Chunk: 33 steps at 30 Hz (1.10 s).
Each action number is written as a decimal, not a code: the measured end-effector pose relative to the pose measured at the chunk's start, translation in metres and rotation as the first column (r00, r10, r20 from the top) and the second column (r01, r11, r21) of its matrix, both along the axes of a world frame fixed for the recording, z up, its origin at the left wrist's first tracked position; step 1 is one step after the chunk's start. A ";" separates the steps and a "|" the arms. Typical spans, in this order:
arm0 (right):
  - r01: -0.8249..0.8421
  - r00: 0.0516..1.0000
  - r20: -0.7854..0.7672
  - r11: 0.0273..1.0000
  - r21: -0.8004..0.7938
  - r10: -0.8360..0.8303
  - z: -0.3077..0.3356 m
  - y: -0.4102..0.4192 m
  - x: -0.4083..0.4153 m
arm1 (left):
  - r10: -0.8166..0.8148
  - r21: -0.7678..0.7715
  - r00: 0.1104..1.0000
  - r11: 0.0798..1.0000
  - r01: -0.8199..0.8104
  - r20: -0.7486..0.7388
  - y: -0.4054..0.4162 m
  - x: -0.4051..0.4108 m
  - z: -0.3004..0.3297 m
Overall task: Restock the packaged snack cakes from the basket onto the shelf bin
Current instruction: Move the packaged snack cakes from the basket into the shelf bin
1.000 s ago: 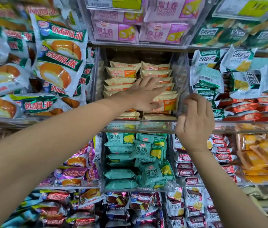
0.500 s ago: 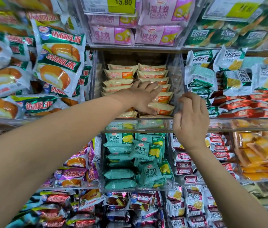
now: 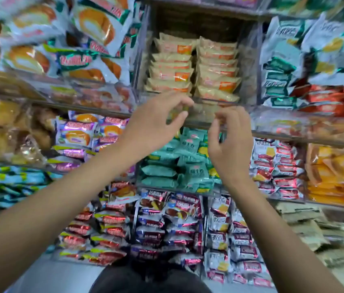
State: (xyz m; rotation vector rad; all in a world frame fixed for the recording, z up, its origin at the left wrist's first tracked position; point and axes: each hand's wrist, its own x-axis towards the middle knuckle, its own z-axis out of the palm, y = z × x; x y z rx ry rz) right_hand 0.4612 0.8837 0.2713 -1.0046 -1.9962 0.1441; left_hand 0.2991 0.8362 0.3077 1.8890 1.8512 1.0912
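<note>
A clear plastic shelf bin (image 3: 249, 66) holds two neat stacks of cream-and-orange packaged snack cakes (image 3: 215, 79). My left hand (image 3: 154, 121) hovers just in front of the bin's front lip, fingers loosely curved and holding nothing. My right hand (image 3: 230, 140) is beside it, a little lower, with fingers loosely curled and nothing in them. Both hands are clear of the cakes. No basket is in view.
Neighbouring bins hold white-and-green cream cake packs (image 3: 86, 58) on the left and green-and-white packs (image 3: 293, 66) on the right. Below are teal packs (image 3: 173, 166), purple packs (image 3: 76, 136), red and blue packs (image 3: 167, 218). A dark garment (image 3: 145, 280) shows at the bottom.
Both hands have drawn back out of the bin, away from the cream-and-orange cakes. The view has tilted downward, showing more of the lower shelves.
</note>
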 end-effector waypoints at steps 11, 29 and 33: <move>-0.318 0.821 0.119 0.620 -0.717 0.559 -0.121 -0.162 -0.071 | 0.841 -0.755 0.314 0.536 -0.378 0.439 -0.294 -0.024 -0.197; -0.307 0.210 0.250 0.307 -0.901 0.945 -0.179 -0.497 -0.312 | 0.878 -0.786 -0.295 0.136 -0.602 0.378 -0.669 -0.180 -0.241; -0.363 0.158 0.222 0.266 -0.893 0.962 -0.178 -0.569 -0.376 | 0.907 -0.718 -0.267 0.054 -0.694 0.326 -0.730 -0.229 -0.244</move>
